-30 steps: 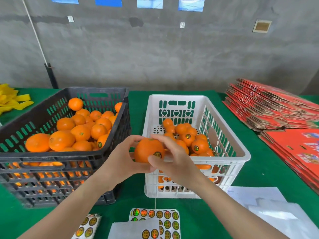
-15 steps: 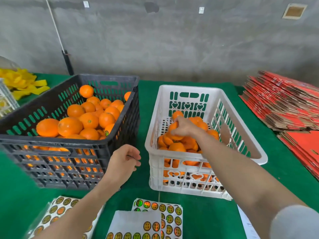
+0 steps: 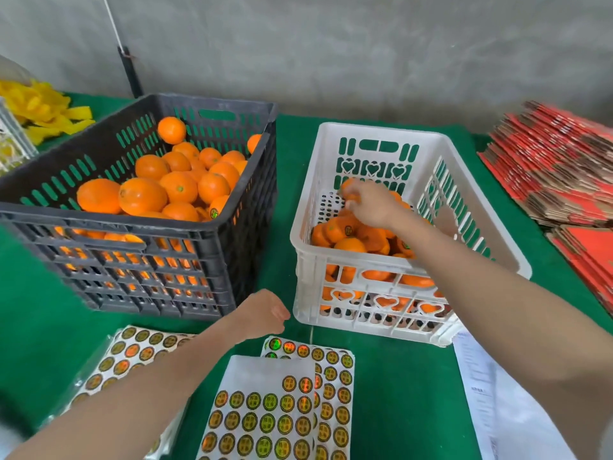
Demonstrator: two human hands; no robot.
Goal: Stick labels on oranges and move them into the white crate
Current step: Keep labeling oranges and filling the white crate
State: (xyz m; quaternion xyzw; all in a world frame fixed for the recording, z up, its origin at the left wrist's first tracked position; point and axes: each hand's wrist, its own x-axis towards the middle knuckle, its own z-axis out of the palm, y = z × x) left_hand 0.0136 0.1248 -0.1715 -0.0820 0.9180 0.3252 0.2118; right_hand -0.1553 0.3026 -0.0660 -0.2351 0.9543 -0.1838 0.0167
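Note:
My right hand (image 3: 371, 204) reaches deep into the white crate (image 3: 305, 250) and its fingers curl round an orange (image 3: 349, 188) near the crate's far wall, above a heap of labelled oranges (image 3: 348, 230). My left hand (image 3: 265, 313) hovers loosely curled and holding nothing, above the green table between the two crates. The black crate (image 3: 185, 227) on the left holds several unlabelled oranges (image 3: 179, 187). Sheets of round gold labels (image 3: 265, 416) lie at the table's front, partly under my left forearm.
Stacks of flat red cartons (image 3: 557, 167) lie at the right edge. White paper sheets (image 3: 481, 386) lie at the front right. Yellow foam nets (image 3: 43, 111) sit at the back left. A grey wall closes the far side.
My right hand carried the labelled orange from in front of me into the white crate and moved it toward the far wall. My left hand let go and dropped toward the label sheets.

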